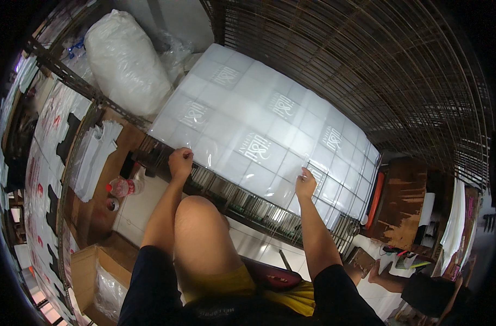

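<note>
A big white plastic sheet (259,119), marked off in squares with printed emblems, lies spread over a metal wire grid table (242,204). My left hand (180,162) grips the sheet's near edge on the left. My right hand (305,183) pinches the same edge further right. Both forearms reach up from the lower edge, and my bare knee (202,223) rises between them, just short of the table's front rail.
A stuffed white plastic sack (126,60) lies at the far left beyond the sheet. Wire mesh (378,60) fills the upper right. A plastic bottle (123,186) and cardboard box (96,271) sit on the floor left. Another person's arm (392,282) shows lower right near a brown board (403,204).
</note>
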A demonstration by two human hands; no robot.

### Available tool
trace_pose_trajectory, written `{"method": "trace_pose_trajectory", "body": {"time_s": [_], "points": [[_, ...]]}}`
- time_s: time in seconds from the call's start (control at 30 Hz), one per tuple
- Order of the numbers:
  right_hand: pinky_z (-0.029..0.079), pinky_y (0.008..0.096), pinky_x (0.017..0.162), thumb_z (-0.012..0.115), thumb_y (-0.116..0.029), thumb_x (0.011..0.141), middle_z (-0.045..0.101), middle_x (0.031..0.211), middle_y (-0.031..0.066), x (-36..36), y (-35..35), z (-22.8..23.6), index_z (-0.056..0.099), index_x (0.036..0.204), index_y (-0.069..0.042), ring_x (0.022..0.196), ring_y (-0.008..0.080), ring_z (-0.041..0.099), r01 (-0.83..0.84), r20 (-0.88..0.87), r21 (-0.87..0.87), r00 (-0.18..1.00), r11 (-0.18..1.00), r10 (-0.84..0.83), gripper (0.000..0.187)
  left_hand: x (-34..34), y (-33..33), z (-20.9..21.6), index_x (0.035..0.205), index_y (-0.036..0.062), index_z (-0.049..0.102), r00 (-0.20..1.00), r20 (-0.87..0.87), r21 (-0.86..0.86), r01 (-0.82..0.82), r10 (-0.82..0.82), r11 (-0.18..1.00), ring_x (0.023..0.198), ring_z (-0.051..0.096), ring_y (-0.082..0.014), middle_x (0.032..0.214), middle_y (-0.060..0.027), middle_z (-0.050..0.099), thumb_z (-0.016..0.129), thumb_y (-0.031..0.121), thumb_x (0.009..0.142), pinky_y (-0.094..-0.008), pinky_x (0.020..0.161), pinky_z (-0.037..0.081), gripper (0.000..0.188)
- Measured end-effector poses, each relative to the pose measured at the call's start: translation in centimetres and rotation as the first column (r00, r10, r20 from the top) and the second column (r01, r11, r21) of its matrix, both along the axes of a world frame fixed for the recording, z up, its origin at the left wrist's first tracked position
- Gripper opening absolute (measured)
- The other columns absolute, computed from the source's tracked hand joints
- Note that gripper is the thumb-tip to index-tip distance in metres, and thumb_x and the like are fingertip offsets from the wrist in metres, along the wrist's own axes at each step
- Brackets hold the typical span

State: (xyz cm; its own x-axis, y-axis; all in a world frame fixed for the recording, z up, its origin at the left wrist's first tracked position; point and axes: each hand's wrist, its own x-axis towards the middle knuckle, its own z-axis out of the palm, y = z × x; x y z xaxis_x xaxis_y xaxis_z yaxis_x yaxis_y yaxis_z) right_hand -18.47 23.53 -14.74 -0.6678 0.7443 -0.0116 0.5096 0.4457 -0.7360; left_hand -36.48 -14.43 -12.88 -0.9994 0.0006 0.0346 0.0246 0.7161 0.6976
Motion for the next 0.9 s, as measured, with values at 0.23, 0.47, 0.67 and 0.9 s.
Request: {"method": "trace_pose_trajectory", "body": {"time_s": [0.23,0.47,0.67,0.9], "points": [[0.051,0.0310,0.068,0.056,0.003,0.074,0.064,0.093,0.0191,0.2,0.4,-0.6,0.062,0.108,-0.003,0.074,0.0239,0.065,0.004,-0.009,0.022,1.000,1.000,-0.004,0.035,-0.2,0.1,0.4,0.082,0.0029,0.066,0.999,0.041,0.022,0.000,-0.001,1.000,0.074,0.065,-0.0248,0.080,-0.0123,0.066,0.068,0.007,0.072,-0.0339,0.068,0.050,0.012],[0.053,0.0297,0.069,0.059,0.002,0.074,0.064,0.092,0.0158,0.1,0.3,-0.7,0.061,0.108,-0.003,0.078,0.0220,0.065,0.003,0.014,0.041,1.000,0.999,-0.004,0.035,-0.2,0.0,0.1,0.084,0.0026,0.066,1.000,0.009,0.001,0.011,-0.011,1.000,0.073,0.065,-0.0248,0.080,-0.0127,0.065,0.068,0.008,0.072,-0.0336,0.068,0.051,0.013],[0.053,0.0303,0.069,0.058,0.002,0.075,0.064,0.094,0.0169,0.3,0.5,-0.9,0.062,0.108,-0.003,0.078,0.0234,0.065,0.015,0.040,0.090,0.999,0.996,-0.019,0.034,-0.1,0.2,0.5,0.084,0.0030,0.066,0.999,-0.013,-0.013,0.031,-0.032,0.999,0.073,0.065,-0.0249,0.080,-0.0127,0.065,0.069,0.009,0.072,-0.0340,0.067,0.051,0.014],[0.052,0.0309,0.067,0.059,0.001,0.074,0.064,0.094,0.0166,0.2,-0.2,0.1,0.062,0.107,-0.003,0.078,0.0241,0.065,0.021,0.033,0.132,0.999,0.991,-0.026,0.034,-0.2,-0.6,-0.2,0.087,0.0038,0.065,0.999,0.007,-0.046,0.048,-0.047,0.998,0.074,0.064,-0.0264,0.087,-0.0132,0.065,0.068,0.011,0.072,-0.0351,0.068,0.050,0.017]]}}
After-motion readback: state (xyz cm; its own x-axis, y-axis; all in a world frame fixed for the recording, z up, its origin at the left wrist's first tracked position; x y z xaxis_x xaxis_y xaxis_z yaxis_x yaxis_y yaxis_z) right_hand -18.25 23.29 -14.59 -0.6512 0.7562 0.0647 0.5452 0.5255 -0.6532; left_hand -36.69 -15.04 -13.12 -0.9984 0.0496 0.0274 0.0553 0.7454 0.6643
